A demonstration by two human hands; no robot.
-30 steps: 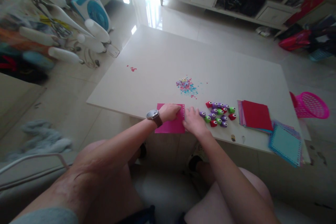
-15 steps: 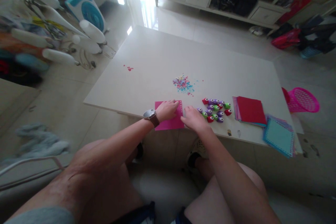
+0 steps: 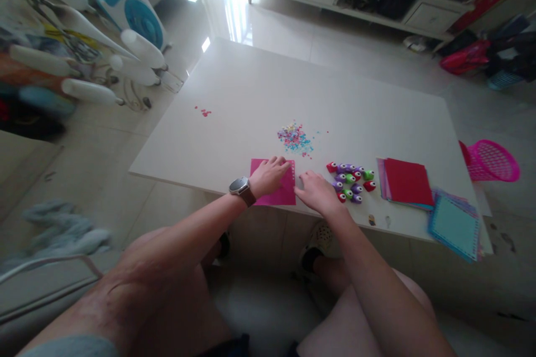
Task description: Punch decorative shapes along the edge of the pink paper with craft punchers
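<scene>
We press the left hand (image 3: 268,175) flat, fingers spread, on the pink paper sheet (image 3: 278,192) at the bench (image 3: 259,100) edge; right hand (image 3: 316,192) open beside it, touching small punches (image 3: 352,181).

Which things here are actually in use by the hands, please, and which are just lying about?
In use: pink paper sheet, under left hand and right hand.
Lying about: small punches, confetti pile, red paper stack, pink basket.

Pink paper sheet (image 3: 280,194) lies flat at table edge.
</scene>
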